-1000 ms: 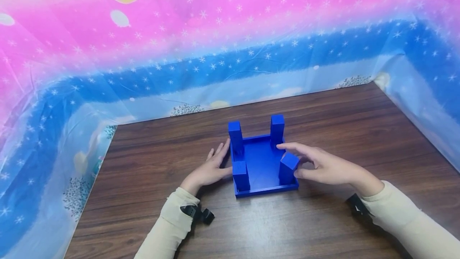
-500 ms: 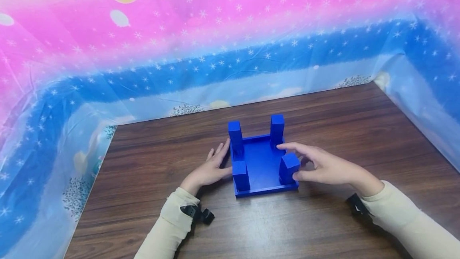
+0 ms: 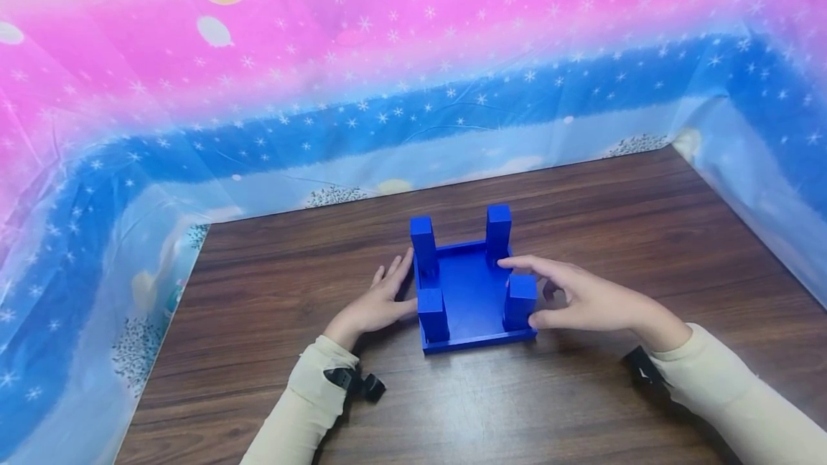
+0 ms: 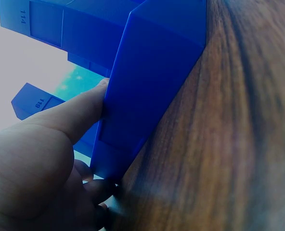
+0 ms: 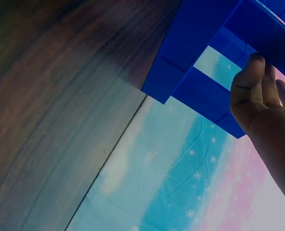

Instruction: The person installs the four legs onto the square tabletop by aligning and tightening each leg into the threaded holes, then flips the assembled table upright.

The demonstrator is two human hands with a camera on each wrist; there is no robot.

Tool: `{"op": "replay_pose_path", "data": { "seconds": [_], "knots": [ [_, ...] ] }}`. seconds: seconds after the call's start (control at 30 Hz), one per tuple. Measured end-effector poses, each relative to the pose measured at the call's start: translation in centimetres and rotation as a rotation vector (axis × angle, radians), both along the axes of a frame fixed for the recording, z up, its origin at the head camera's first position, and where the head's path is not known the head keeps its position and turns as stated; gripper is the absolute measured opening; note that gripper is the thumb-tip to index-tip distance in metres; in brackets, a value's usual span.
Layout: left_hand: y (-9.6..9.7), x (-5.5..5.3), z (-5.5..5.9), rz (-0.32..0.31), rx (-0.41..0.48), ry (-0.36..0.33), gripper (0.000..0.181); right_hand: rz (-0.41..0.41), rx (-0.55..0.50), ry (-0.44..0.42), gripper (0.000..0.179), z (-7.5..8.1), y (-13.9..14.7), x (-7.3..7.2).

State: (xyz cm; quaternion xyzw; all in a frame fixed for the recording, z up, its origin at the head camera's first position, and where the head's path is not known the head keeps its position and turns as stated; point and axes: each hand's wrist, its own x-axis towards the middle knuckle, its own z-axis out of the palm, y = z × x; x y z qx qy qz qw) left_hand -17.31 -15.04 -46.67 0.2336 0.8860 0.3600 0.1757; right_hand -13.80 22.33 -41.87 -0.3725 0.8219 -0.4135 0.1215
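Note:
A shallow square blue tray [image 3: 472, 300] lies on the table, an upright block-like post at each corner. My left hand [image 3: 371, 307] rests along its left side; in the left wrist view the thumb [image 4: 87, 106] lies against the outer wall [image 4: 147, 72]. At the near right post [image 3: 520, 303] is my right hand [image 3: 584, 300], thumb tip at the post's lower right edge. Its index finger reaches past that post toward the foot of the far right post [image 3: 499, 232]. The near left post [image 3: 433, 314] and far left post [image 3: 423, 246] stand upright. Raised numbers mark two posts.
The dark wood-grain table [image 3: 291, 264] extends around the tray. A pink and blue snowflake-patterned cloth [image 3: 388, 92] hangs behind it and at both sides. Small black devices are strapped to both wrists, over pale sleeves [image 3: 293, 407].
The near right post has turned from a skewed angle to line up with the tray's edges, with my right thumb shifting slightly against it. My left hand has stayed in place.

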Motion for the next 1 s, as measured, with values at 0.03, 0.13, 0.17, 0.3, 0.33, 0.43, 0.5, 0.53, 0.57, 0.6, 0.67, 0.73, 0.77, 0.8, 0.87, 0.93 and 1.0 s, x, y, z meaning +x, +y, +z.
{"op": "replay_pose_path", "data": {
  "seconds": [0.03,0.13,0.17,0.3,0.33,0.43,0.5,0.53,0.57,0.6,0.67,0.73,0.77,0.8,0.87,0.93,1.0],
  "knots": [
    [0.02,0.02,0.07,-0.001,0.002,-0.001,0.102,0.017,-0.015,-0.004,0.075,0.02,0.05,-0.05],
    [0.04,-0.02,0.15,0.001,-0.004,-0.008,0.102,0.063,-0.05,-0.011,0.075,-0.01,0.14,-0.2],
    [0.04,-0.04,0.16,0.002,-0.006,-0.012,0.103,0.076,-0.057,-0.01,0.075,-0.07,0.15,-0.26],
    [-0.03,-0.16,-0.04,0.003,-0.012,-0.014,0.103,0.074,-0.048,-0.021,0.074,-0.17,0.12,-0.24],
    [-0.04,-0.15,-0.05,0.003,-0.012,-0.014,0.103,0.068,-0.044,-0.026,0.074,-0.16,0.09,-0.2],
    [-0.06,-0.08,-0.05,0.001,-0.008,-0.017,0.104,0.043,-0.031,-0.041,0.073,-0.08,-0.03,-0.06],
    [-0.02,-0.06,-0.03,0.0,-0.008,-0.017,0.104,0.03,-0.029,-0.047,0.073,-0.07,-0.09,0.01],
    [-0.01,-0.07,-0.03,-0.002,-0.008,-0.016,0.104,0.024,-0.028,-0.048,0.073,-0.07,-0.11,0.03],
    [0.01,-0.07,-0.02,-0.003,-0.009,-0.015,0.103,0.019,-0.026,-0.046,0.073,-0.08,-0.14,0.05],
    [0.02,-0.09,-0.02,-0.004,-0.009,-0.013,0.103,0.014,-0.026,-0.045,0.073,-0.09,-0.16,0.06],
    [0.01,-0.11,-0.08,-0.003,-0.006,-0.008,0.103,0.002,-0.025,-0.036,0.073,-0.12,-0.19,0.08],
    [-0.01,-0.13,-0.14,-0.002,0.001,-0.004,0.103,-0.012,-0.024,-0.024,0.072,-0.15,-0.21,0.09],
    [-0.04,-0.12,-0.21,0.0,0.006,-0.001,0.103,-0.02,-0.022,-0.017,0.072,-0.16,-0.21,0.09],
    [-0.06,-0.11,-0.24,0.002,0.01,0.001,0.103,-0.027,-0.021,-0.013,0.072,-0.17,-0.22,0.1],
    [-0.06,-0.08,-0.26,0.005,0.013,0.003,0.103,-0.039,-0.018,-0.006,0.072,-0.16,-0.24,0.11],
    [-0.04,-0.05,-0.24,0.006,0.008,-0.003,0.103,-0.046,-0.014,0.008,0.072,-0.16,-0.28,0.13],
    [-0.01,-0.04,-0.18,0.005,0.001,-0.008,0.103,-0.053,-0.008,0.023,0.072,-0.14,-0.34,0.16]
  ]
}}
